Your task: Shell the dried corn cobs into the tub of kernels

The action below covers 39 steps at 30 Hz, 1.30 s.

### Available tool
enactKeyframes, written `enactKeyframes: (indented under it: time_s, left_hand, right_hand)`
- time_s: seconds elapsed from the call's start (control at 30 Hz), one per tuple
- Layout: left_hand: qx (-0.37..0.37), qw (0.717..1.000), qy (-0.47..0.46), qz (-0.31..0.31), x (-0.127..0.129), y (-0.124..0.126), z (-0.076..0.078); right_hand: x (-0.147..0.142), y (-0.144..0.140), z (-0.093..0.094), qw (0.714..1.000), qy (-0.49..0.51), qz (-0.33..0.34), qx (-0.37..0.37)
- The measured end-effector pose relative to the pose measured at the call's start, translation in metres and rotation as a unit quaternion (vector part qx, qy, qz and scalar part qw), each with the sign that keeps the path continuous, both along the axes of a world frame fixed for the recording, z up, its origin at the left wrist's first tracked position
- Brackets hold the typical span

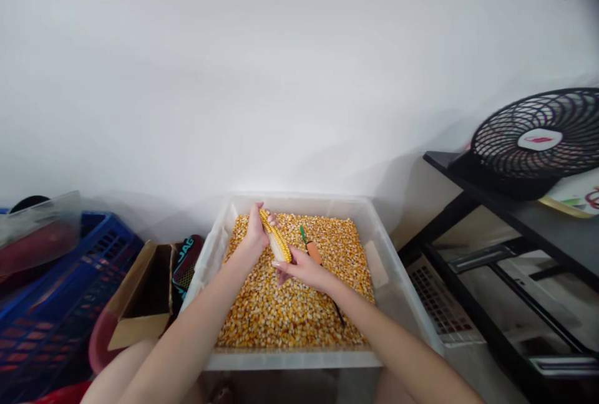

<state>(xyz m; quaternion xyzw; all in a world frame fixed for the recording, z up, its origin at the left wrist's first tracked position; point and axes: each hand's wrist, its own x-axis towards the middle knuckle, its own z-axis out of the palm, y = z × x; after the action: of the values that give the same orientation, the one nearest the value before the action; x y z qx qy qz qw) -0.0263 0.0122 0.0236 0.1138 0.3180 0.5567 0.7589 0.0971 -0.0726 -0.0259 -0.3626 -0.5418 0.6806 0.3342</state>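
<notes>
A corn cob (277, 240) is held between my two hands, tilted, with yellow kernels on one side and a pale bare strip along the other. My left hand (258, 227) grips its upper end. Round the lower end are the fingers of my right hand (299, 267). Both hands are above a translucent plastic bin (407, 285) that holds a deep layer of loose corn kernels (290, 320). On the kernels, partly behind my right hand, lies a tool with an orange handle (314, 252) and a green tip.
On the left stand a blue plastic crate (60, 279), an open cardboard box (148, 292) and a pink tub (100, 338). A black fan (540, 136) sits on a dark table (510, 201) at the right. Behind the bin rises a white wall (299, 80).
</notes>
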Motion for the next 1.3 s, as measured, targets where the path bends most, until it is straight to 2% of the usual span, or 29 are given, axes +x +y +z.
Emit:
enactKeyframes:
  time_s: [0.2,0.43,0.57,0.7,0.97,1.17,1.23,1.3]
  left_hand:
    - [-0.005,1.0,-0.008,-0.022,-0.002,0.002,0.002]
    - [0.017,0.998,-0.036,-0.053,-0.004,0.001,0.001]
    - [0.014,0.998,-0.048,-0.038,-0.005,0.002,-0.001]
    - [0.003,0.999,-0.038,-0.024,-0.007,0.006,-0.005]
    - [0.021,0.997,-0.059,-0.054,-0.003,0.003,-0.006]
    - [0.001,0.995,-0.076,-0.06,-0.005,0.006,-0.009]
    - [-0.008,0.995,-0.081,-0.054,-0.006,0.006,-0.008]
    - [-0.014,0.996,-0.077,-0.029,-0.006,0.005,-0.006]
  right_hand:
    - [0.009,-0.001,0.018,0.998,0.022,0.048,-0.036]
    - [0.012,0.0,0.019,0.995,0.035,0.095,-0.005]
    - [0.005,0.0,0.015,0.998,0.002,0.053,0.029]
    - [-0.001,0.0,0.009,0.999,-0.039,0.004,0.028]
    - [0.012,0.003,0.005,0.994,-0.058,0.069,0.059]
    - [0.018,0.003,0.023,0.991,-0.006,0.127,0.042]
    - [0.016,0.001,0.027,0.992,0.005,0.116,0.04]
    - [0.012,-0.002,0.024,0.996,-0.024,0.066,0.057]
